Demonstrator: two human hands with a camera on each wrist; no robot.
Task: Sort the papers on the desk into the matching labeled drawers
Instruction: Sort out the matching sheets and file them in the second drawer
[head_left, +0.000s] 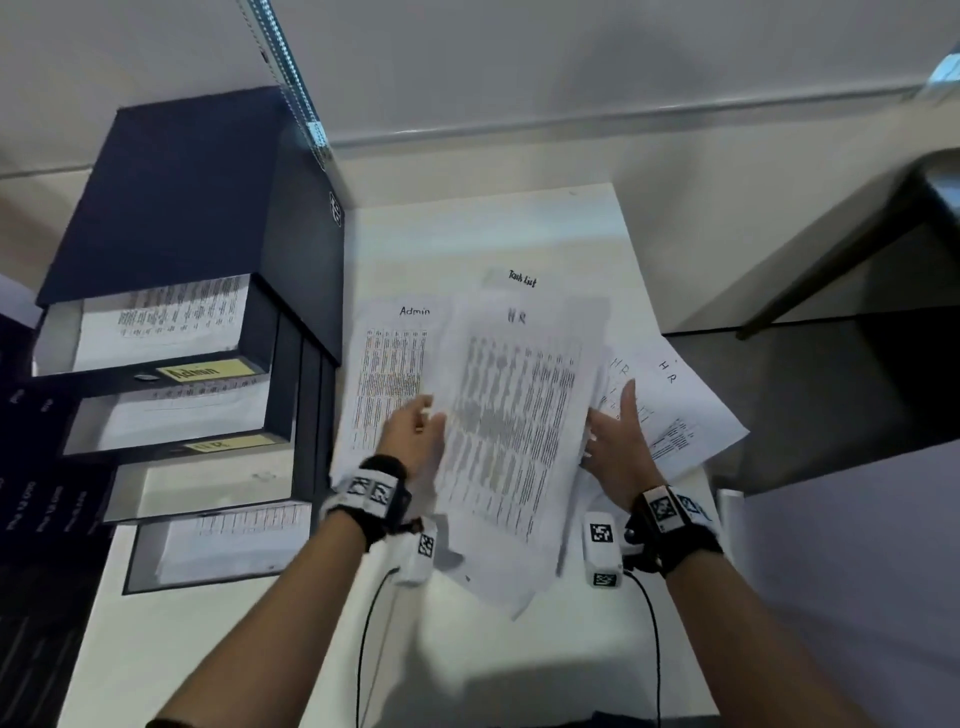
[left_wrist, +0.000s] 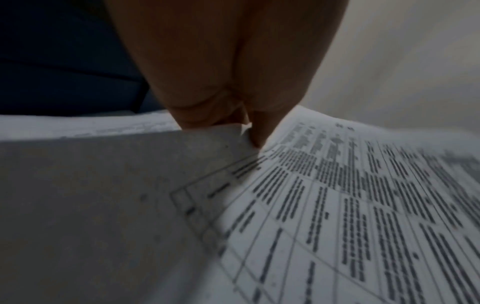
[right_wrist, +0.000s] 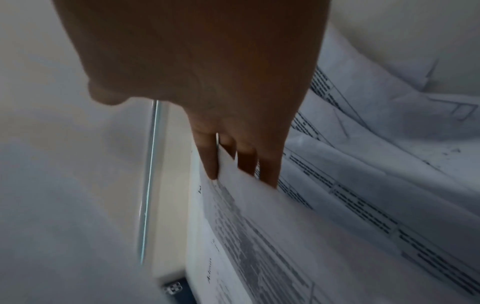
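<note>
A printed sheet headed HR (head_left: 514, 415) is lifted off the white desk (head_left: 249, 649) between my two hands. My left hand (head_left: 415, 431) pinches its left edge, seen close in the left wrist view (left_wrist: 246, 127) on the HR sheet (left_wrist: 337, 205). My right hand (head_left: 613, 441) holds the right edge. In the right wrist view my right hand (right_wrist: 233, 164) has the HR sheet (right_wrist: 259, 226) slipped between the index finger and the other fingers. An Admin sheet (head_left: 389, 374), a Task List sheet (head_left: 522, 279) and two more HR sheets (head_left: 670, 395) lie beneath and beside it.
A black drawer unit (head_left: 197, 208) stands at the left with several drawers pulled out. One is labeled Admin (head_left: 205, 370), one HR (head_left: 213, 444), and papers lie in them. A dark table (head_left: 857, 249) stands at the right past the desk edge.
</note>
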